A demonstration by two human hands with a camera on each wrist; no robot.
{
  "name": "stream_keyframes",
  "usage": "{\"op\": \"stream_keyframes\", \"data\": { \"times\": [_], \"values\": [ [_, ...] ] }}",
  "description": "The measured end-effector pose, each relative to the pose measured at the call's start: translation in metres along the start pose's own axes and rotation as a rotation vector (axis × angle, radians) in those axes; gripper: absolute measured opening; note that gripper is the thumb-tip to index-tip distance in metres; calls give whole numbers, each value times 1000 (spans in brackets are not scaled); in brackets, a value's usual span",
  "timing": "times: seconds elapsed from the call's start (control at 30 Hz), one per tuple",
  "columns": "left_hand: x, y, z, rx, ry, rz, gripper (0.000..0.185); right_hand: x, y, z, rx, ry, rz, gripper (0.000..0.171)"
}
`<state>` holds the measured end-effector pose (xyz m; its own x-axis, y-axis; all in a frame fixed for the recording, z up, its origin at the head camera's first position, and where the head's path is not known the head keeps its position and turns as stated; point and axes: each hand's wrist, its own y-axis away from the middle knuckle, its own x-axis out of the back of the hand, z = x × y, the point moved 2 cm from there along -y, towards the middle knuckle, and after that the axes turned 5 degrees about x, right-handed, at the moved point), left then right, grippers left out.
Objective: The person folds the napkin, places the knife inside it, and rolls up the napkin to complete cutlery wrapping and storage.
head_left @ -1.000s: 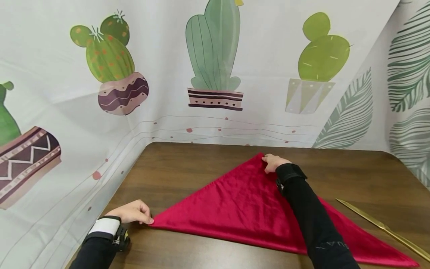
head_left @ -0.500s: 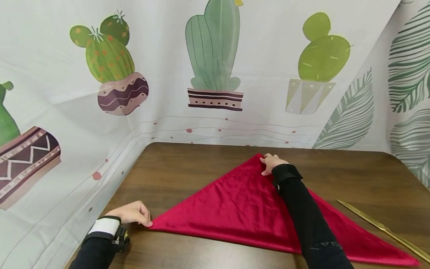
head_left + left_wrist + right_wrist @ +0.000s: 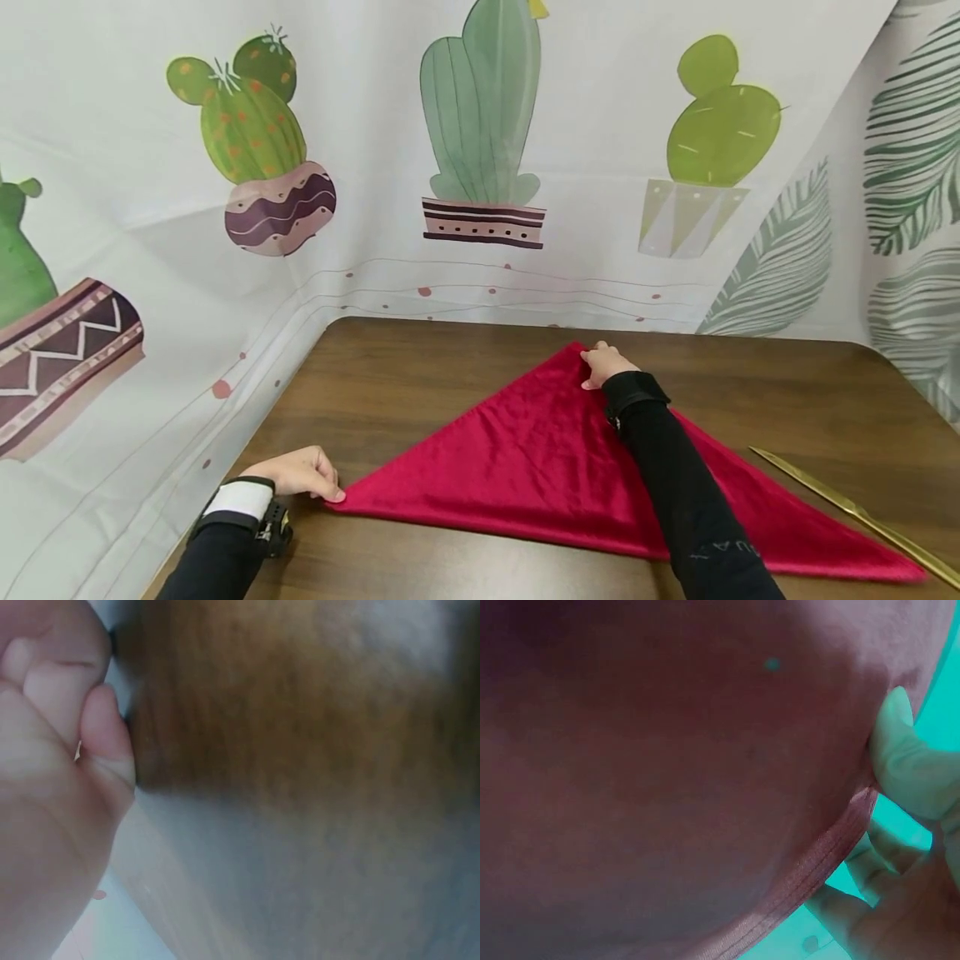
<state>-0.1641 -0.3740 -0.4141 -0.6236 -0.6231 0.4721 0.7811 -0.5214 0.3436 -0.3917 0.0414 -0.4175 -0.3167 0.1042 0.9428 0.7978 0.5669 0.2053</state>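
Observation:
A red cloth [image 3: 525,467] lies folded into a wide triangle on the brown wooden table [image 3: 420,367]. My left hand [image 3: 303,473] pinches its near left corner at the table's left side. My right hand [image 3: 603,364] pinches the far top corner, its black sleeve lying across the cloth. In the right wrist view the cloth [image 3: 667,780] fills the frame, its hem pinched between thumb and fingers [image 3: 900,757]. The left wrist view is blurred; curled fingers [image 3: 67,712] show beside the wood.
A long gold-coloured knife [image 3: 862,517] lies on the table at the right, just beyond the cloth's right point. Cactus-print and leaf-print curtains [image 3: 480,150] hang close behind and to both sides of the table.
The cloth's left corner and my left hand have barely shifted. My right hand has stayed on the top corner, drawn slightly to the left.

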Motion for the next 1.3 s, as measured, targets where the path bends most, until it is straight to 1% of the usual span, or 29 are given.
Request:
{"op": "stream_keyframes", "data": {
  "times": [0.13, 0.2, 0.33, 0.4, 0.47, 0.6, 0.67, 0.73, 0.87, 1.0, 1.1, 1.3],
  "values": [
    [-1, -2, 2, 10, -8, 2, 36, -2, 3, -1, -14, 24, 44, 50],
    [-2, -4, 2, 21, -17, 3, 36, -5, 5, 1, -47, 14, 53, 48],
    [-4, -9, 2, 61, -56, 7, 36, -8, 13, 8, -114, -7, 54, 58],
    [-4, -11, 2, 84, -75, 19, 35, -9, 18, 14, -132, -26, 48, 64],
    [-4, -13, 2, 105, -90, 32, 34, -8, 25, 21, -124, -57, 43, 63],
    [-4, -16, 2, 116, -114, 43, 30, -4, 45, 38, -20, -107, 62, 52],
    [-3, -16, 2, 111, -118, 42, 30, -4, 59, 47, 38, -115, 77, 49],
    [-2, -15, 2, 107, -121, 46, 31, -4, 77, 54, 78, -120, 75, 48],
    [-2, -12, 1, 96, -105, 45, 33, -9, 121, 68, 140, -116, 107, 43],
    [-2, -9, -1, 65, -80, 24, 33, -19, 171, 81, 174, -89, 217, 31],
    [-2, -6, -2, 33, -68, 2, 33, -26, 207, 90, 150, -77, 292, 22],
    [1, -2, -4, -33, -55, -18, 27, -32, 267, 104, 36, -8, 383, 13]
  ]
}}
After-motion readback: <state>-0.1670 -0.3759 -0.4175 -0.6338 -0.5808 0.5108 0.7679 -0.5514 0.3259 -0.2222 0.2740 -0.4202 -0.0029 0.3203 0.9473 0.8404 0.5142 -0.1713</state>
